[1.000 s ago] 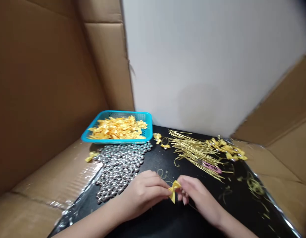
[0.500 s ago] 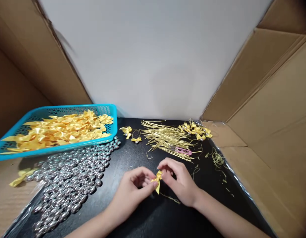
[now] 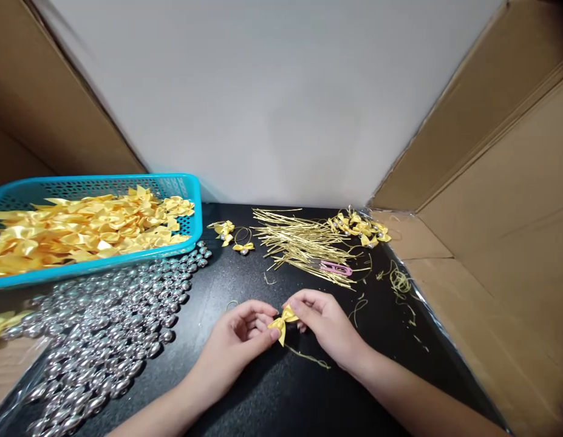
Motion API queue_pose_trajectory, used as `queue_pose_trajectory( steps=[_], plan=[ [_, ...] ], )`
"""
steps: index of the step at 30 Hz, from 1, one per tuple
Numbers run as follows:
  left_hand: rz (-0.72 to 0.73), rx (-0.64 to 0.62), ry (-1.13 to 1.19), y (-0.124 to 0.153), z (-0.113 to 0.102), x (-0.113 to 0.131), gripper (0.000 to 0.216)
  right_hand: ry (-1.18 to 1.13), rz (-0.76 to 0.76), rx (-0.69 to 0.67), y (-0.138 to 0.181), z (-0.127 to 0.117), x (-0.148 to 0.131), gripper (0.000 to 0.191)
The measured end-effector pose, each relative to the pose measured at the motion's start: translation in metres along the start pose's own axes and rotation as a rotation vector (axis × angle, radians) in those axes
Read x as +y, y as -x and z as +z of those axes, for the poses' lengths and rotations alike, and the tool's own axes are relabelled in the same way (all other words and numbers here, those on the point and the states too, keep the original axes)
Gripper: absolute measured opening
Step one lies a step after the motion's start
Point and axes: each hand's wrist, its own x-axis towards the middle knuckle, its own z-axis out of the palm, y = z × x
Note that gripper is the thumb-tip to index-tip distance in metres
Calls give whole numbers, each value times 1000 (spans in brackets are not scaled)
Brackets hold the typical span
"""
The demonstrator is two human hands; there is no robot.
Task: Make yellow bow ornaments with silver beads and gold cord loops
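Between my hands, just over the black tabletop, is a yellow ribbon bow. My left hand pinches its left loop between thumb and fingers. The right loop is gripped by the thumb and fingertips of my right hand. A thin gold cord trails from beneath the bow toward the lower right. Whether a bead sits on this bow cannot be seen. Beyond my hands lie a bundle of gold cords and a pink thread snipper.
A blue basket of yellow bows stands at left, with many silver beads spread before it. Finished-looking bows with beads lie at back right, two more left of the cords. Thread scraps lie at right. Cardboard walls flank the table.
The bow has turned and spread open, its right loop now held by my right fingertips. My hands shifted slightly left in view, as did the whole scene with the camera.
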Motion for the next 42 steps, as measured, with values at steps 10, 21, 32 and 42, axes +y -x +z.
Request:
queue_pose_trajectory(
  steps=[10,21,32,42],
  plan=[
    [72,-15,-163,2,4,7,22,-233,20,-8,5,3,-3,30],
    [19,-21,31,11,14,-4,51,707,-994,183,19,-1,8,20],
    [158,369,40,-1,-18,14,38,775,-809,187,14,0,14,9],
    [260,505,-36,-10,-30,19,24,1117,-370,-83,-21,30,-11,8]
  ],
)
